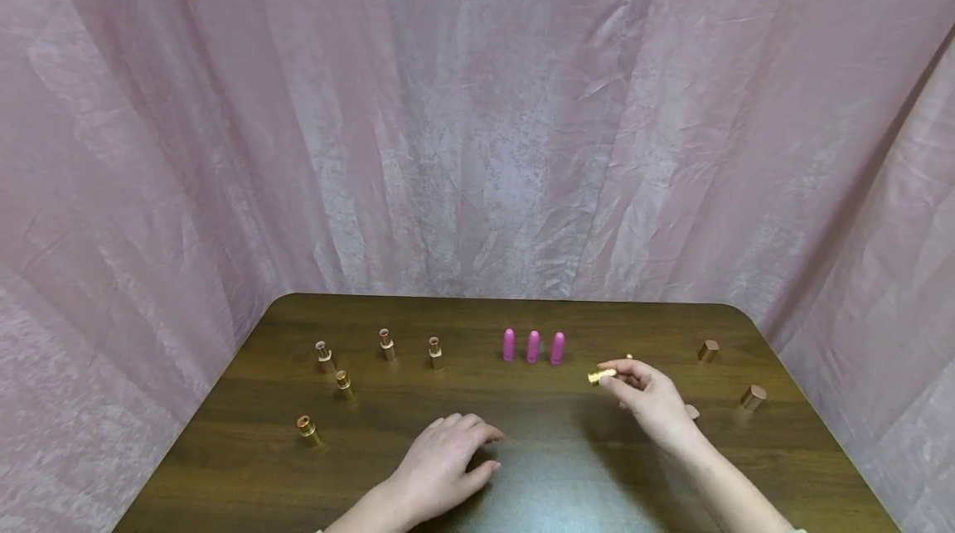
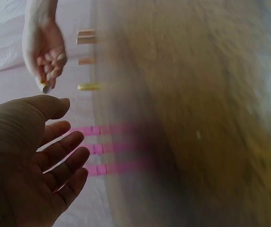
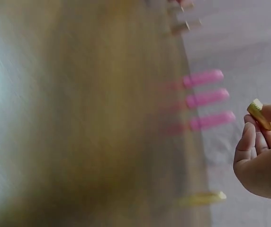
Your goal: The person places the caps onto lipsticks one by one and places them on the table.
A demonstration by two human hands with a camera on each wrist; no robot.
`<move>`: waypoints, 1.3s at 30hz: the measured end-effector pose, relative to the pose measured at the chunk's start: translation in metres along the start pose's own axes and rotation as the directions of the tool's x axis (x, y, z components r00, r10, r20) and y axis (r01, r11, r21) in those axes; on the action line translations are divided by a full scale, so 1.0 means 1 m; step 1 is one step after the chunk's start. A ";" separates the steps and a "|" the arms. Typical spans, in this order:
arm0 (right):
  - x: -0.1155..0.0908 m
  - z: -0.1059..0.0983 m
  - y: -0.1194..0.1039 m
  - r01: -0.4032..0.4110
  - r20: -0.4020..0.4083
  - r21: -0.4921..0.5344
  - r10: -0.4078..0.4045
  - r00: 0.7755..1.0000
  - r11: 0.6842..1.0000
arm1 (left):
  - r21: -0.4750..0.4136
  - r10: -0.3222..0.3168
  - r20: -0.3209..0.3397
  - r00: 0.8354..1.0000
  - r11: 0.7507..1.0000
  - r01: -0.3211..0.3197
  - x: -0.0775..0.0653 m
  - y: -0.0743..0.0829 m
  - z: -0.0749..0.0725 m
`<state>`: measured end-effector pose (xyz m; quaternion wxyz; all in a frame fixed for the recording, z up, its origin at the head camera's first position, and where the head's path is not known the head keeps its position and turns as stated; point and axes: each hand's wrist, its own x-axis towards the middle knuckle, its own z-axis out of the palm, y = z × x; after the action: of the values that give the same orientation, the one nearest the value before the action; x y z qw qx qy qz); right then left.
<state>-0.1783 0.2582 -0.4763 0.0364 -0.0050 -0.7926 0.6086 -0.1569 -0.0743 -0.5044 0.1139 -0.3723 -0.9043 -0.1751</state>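
My right hand point(image 1: 652, 404) pinches a small gold lipstick cap point(image 1: 601, 377) between thumb and fingers, held above the table on the right. In the right wrist view the cap point(image 3: 259, 114) is tilted and shows a textured band. My left hand point(image 1: 446, 467) is over the front middle of the table, fingers loosely bent with nothing in them. Three pink bullet-shaped tubes point(image 1: 533, 347) stand upright in a row at the back, left of the right hand. A second gold piece point(image 1: 629, 356) shows just behind the right fingers, mostly hidden in the head view.
Uncapped lipsticks stand at the left: three rose-gold ones point(image 1: 387, 346) in the back and two gold ones point(image 1: 307, 430) nearer. Rose-gold caps point(image 1: 753, 397) stand at the right, one point(image 1: 692, 412) partly behind the right wrist. A pink curtain point(image 1: 477, 118) surrounds the brown table point(image 1: 246, 467).
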 end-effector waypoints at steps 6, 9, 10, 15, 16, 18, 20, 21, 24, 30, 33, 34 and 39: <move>-0.016 0.031 0.014 -0.128 0.053 0.178 0.121 0.991 0.976 | -0.008 -0.076 -0.046 0.996 0.997 0.076 -0.010 -0.016 -0.017; -0.019 0.038 0.017 -0.155 0.059 0.201 0.146 0.988 0.967 | -0.004 -0.116 -0.122 0.986 0.993 0.116 -0.017 -0.027 -0.033; -0.019 0.040 0.018 -0.161 0.058 0.206 0.152 0.987 0.965 | -0.003 -0.135 -0.150 0.979 0.991 0.136 -0.020 -0.031 -0.039; -0.020 0.042 0.019 -0.177 0.054 0.206 0.170 0.984 0.962 | -0.015 -0.244 -0.272 0.931 0.968 0.249 -0.038 -0.053 -0.074; -0.021 0.042 0.019 -0.179 0.055 0.201 0.171 0.984 0.963 | -0.023 -0.266 -0.289 0.919 0.962 0.271 -0.043 -0.057 -0.081; -0.021 0.041 0.020 -0.180 0.060 0.193 0.172 0.983 0.964 | -0.040 -0.312 -0.313 0.897 0.948 0.315 -0.052 -0.066 -0.092; -0.021 0.040 0.020 -0.181 0.069 0.192 0.171 0.983 0.965 | -0.064 -0.361 -0.323 0.875 0.931 0.360 -0.062 -0.074 -0.102; -0.022 0.040 0.020 -0.181 0.073 0.190 0.170 0.983 0.965 | -0.073 -0.386 -0.322 0.864 0.920 0.384 -0.067 -0.078 -0.106; -0.022 0.040 0.021 -0.183 0.088 0.194 0.169 0.982 0.964 | -0.093 -0.465 -0.315 0.828 0.883 0.460 -0.082 -0.092 -0.118; -0.023 0.039 0.024 -0.177 0.082 0.192 0.164 0.983 0.965 | -0.160 -0.611 -0.209 0.764 0.792 0.589 -0.114 -0.125 -0.128; -0.023 0.039 0.024 -0.173 0.089 0.186 0.158 0.983 0.967 | -0.234 -0.677 -0.059 0.734 0.724 0.649 -0.128 -0.139 -0.123; -0.023 0.039 0.024 -0.172 0.094 0.185 0.157 0.983 0.968 | -0.262 -0.695 -0.002 0.719 0.695 0.670 -0.131 -0.143 -0.120; -0.023 0.040 0.024 -0.167 0.108 0.190 0.148 0.983 0.968 | -0.339 -0.735 0.167 0.657 0.583 0.738 -0.138 -0.153 -0.102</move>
<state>-0.1584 0.2242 -0.5110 -0.0487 -0.0362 -0.7261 0.6849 -0.1619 -0.3043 -0.4932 -0.0466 0.0203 -0.9255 -0.3753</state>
